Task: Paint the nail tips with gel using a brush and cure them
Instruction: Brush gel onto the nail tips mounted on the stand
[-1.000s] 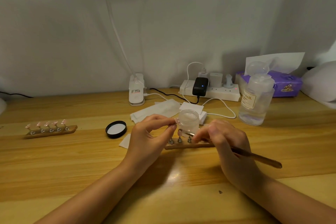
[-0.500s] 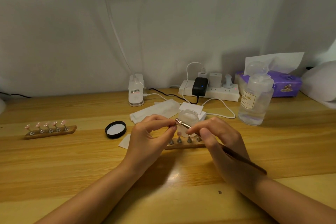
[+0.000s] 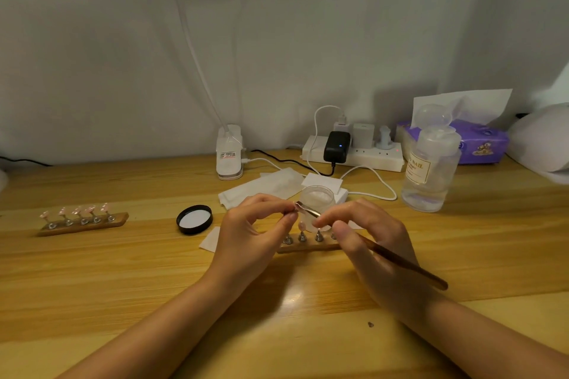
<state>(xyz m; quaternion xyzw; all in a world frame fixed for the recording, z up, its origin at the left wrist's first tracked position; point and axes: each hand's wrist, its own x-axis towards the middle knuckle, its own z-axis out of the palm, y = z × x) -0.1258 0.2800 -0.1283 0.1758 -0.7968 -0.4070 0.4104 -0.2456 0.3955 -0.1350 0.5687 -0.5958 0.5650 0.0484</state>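
Now, brush meets nail tip!
Left hand [image 3: 249,234] pinches a nail tip [image 3: 298,205]; right hand [image 3: 369,237], grip clamped on the brush [image 3: 400,261], touches bristles to it above the bench [image 3: 123,271].

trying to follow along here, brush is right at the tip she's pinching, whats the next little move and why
Probably a short stroke along the nail tip. The left hand pinches it just in front of the open gel jar, and the brush in the right hand has its head right at the tip, so it looks set to paint.
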